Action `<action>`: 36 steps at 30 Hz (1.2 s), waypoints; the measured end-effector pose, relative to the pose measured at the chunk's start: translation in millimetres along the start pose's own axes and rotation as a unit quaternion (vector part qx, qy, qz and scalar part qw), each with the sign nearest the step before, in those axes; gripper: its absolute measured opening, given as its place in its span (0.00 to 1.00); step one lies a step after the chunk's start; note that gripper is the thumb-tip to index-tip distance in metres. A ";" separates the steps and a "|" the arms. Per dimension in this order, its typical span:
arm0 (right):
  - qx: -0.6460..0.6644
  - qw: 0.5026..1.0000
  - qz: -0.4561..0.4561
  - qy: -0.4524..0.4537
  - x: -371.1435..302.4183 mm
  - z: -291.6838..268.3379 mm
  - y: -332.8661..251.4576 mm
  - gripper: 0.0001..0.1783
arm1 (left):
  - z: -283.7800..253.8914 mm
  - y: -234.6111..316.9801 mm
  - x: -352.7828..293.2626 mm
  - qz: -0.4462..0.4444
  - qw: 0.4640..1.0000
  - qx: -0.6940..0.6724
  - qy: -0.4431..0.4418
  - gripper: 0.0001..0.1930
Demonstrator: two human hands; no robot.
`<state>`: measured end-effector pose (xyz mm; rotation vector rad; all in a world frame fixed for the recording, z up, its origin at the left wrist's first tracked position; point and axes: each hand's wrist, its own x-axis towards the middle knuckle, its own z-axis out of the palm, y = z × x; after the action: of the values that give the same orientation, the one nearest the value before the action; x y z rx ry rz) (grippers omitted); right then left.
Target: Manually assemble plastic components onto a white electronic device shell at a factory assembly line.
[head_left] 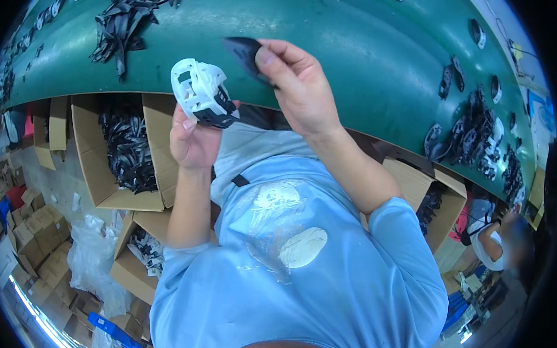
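Note:
My left hand [194, 140] grips a white openwork plastic shell [195, 86] from below, holding it up beside the table edge. Fitted to the shell's lower right side is a black plastic part [218, 112]. Up and to the right, my right hand [304, 91] pinches a thin, dark, pointed plastic piece [246, 55] between thumb and fingers. That piece is slightly blurred, and a gap separates it from the shell. Both hands are near the front edge of the green table [370, 60].
A heap of black strips [120, 27] lies at the table's left, and black and white parts [473, 129] pile up at its right. Below stand a cardboard box of black pieces [127, 145], a smaller box [134, 279] and a right-hand box [409, 180]. Another person [493, 242] is at far right.

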<state>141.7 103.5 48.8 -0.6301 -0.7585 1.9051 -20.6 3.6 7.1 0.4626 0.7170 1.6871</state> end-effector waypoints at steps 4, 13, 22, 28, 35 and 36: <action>-0.022 0.999 0.004 -0.039 -10.7 6.7 12.7 0.10 | 12.0 -13.4 1.6 -0.003 0.998 -0.017 0.066 0.36; -0.067 0.997 0.014 -0.022 -2.6 6.2 9.2 0.08 | 12.4 -14.0 11.6 0.067 0.995 0.008 0.079 0.32; -0.150 0.988 -0.007 -0.041 -3.8 3.9 26.2 0.10 | 14.1 -21.5 6.8 0.104 0.991 0.058 0.061 0.26; -0.462 0.836 -0.280 -0.092 -3.3 -9.4 21.9 0.21 | 12.1 -25.2 4.4 0.139 0.985 0.076 0.074 0.23; -0.477 0.825 -0.271 -0.135 -6.9 -7.3 20.4 0.24 | 26.5 -40.7 9.3 0.127 0.979 0.096 0.130 0.32; -0.433 0.866 -0.198 -0.149 -5.4 -8.7 17.9 0.23 | 23.0 -38.9 10.9 0.125 0.979 0.095 0.129 0.32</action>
<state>139.5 94.4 30.4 -0.6356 -1.8365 1.2215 19.9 23.9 -3.2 0.4891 1.0522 1.9463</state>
